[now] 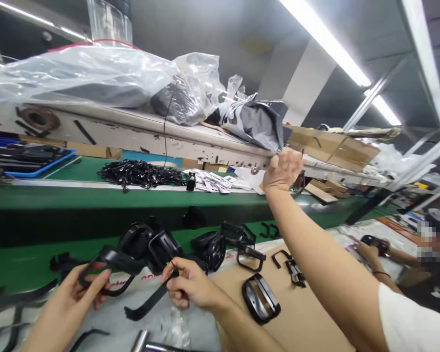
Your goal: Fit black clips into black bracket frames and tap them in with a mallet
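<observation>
Conveyor belt [95, 198], green, crosses the view below a long pale shelf [139, 134] carrying clear plastic sheeting [84, 73] and a torn cardboard box [332, 149]; a cardboard sheet [289, 308] lies on the near bench to the right; a co-worker's bare arm [315, 244], with a white sleeve [407, 318], crosses the frame, its raised hand [282, 170] touching the shelf edge; a second co-worker's hand [368, 253], far right, holds a small black part [376, 243]; on the belt sit a heap of black plastic strips [141, 173] and white paper slips [209, 181]; black moulded housings [161, 249] stand in a loose row just beyond the person's hands; a loose black frame [260, 298] lies on the cardboard sheet; left hand [71, 298] has its fingers closed around a black plastic frame [108, 259], held up above the bench; right hand [192, 286] pinches a black curved strap [150, 296] firmly between thumb and fingers; frame and strap sit close together, can't tell if joined.
</observation>
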{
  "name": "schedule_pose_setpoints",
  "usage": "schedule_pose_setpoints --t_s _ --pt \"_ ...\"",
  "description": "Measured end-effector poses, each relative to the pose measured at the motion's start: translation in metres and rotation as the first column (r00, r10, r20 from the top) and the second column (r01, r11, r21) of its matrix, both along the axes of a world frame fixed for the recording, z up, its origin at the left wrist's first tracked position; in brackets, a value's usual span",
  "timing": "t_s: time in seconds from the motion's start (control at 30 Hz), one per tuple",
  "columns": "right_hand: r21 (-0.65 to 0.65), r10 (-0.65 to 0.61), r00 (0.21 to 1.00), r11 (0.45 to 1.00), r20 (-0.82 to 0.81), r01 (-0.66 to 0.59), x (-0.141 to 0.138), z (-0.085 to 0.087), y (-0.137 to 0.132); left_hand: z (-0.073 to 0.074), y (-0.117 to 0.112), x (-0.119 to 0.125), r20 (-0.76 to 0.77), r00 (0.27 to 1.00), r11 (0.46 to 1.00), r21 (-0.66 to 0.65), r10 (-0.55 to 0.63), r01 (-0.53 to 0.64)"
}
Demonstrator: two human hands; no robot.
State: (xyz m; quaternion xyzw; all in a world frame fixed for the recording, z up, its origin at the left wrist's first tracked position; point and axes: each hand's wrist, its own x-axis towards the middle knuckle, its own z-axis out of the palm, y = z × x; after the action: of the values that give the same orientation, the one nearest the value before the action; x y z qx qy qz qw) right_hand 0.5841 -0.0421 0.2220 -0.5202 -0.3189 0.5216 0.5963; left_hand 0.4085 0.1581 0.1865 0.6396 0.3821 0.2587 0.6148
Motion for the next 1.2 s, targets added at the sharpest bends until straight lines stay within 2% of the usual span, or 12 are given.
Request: schedule_pose_setpoints --t_s 0.07,0.13,0.23,0.37,0.43,0.5,0.6,0.67,0.77,0.93,1.1,1.2 --pt "0.029 -0.042 0.999 0.999 0.013 0.041 0.007 0.012 -0.007 0.009 -0.009 0.002 0.146 0.989 0.979 -0.205 0.035 -0.004" --pt "0.064 -0.101 0.994 0.993 0.052 0.098 0.014 0.027 -0.017 0.014 -0.023 0.006 0.245 0.968 0.927 -0.374 0.060 0.037" --pt "0.130 -0.243 0.959 0.966 0.148 0.225 0.023 0.046 -0.032 0.016 -0.049 0.011 0.389 0.921 0.840 -0.507 0.025 0.191" --pt "0.245 -0.322 0.932 0.929 0.164 0.278 0.028 0.049 -0.040 0.013 -0.074 0.014 0.539 0.838 0.742 -0.530 -0.080 0.412" --pt "0.291 -0.317 0.935 0.920 0.159 0.262 0.024 0.046 -0.042 0.012 -0.081 0.014 0.563 0.821 0.703 -0.547 -0.092 0.454" --pt "0.322 -0.278 0.924 0.928 0.264 0.187 0.015 0.044 -0.045 0.013 -0.085 0.014 0.574 0.815 0.689 -0.559 -0.080 0.462" --pt "0.337 -0.202 0.840 0.941 0.504 0.024 -0.002 0.042 -0.049 0.015 -0.088 0.015 0.595 0.798 0.678 -0.551 -0.090 0.487" --pt "0.326 -0.173 0.840 0.946 0.514 -0.004 -0.012 0.039 -0.048 0.016 -0.089 0.016 0.607 0.789 0.681 -0.538 -0.095 0.496" --pt "0.306 -0.190 0.852 0.951 0.488 0.037 -0.020 0.030 -0.046 0.016 -0.088 0.018 0.607 0.792 0.698 -0.538 -0.069 0.473" --pt "0.258 -0.169 0.671 0.966 0.722 -0.034 -0.016 0.028 -0.038 0.015 -0.087 0.020 0.587 0.809 0.632 -0.632 0.012 0.449" --pt "0.236 -0.094 0.609 0.959 0.788 -0.157 -0.012 0.038 -0.034 0.013 -0.083 0.020 0.556 0.829 0.597 -0.684 0.054 0.419" --pt "0.152 0.009 0.590 0.963 0.808 -0.224 -0.010 0.042 -0.037 0.011 -0.080 0.018 0.574 0.818 0.575 -0.681 0.034 0.453"
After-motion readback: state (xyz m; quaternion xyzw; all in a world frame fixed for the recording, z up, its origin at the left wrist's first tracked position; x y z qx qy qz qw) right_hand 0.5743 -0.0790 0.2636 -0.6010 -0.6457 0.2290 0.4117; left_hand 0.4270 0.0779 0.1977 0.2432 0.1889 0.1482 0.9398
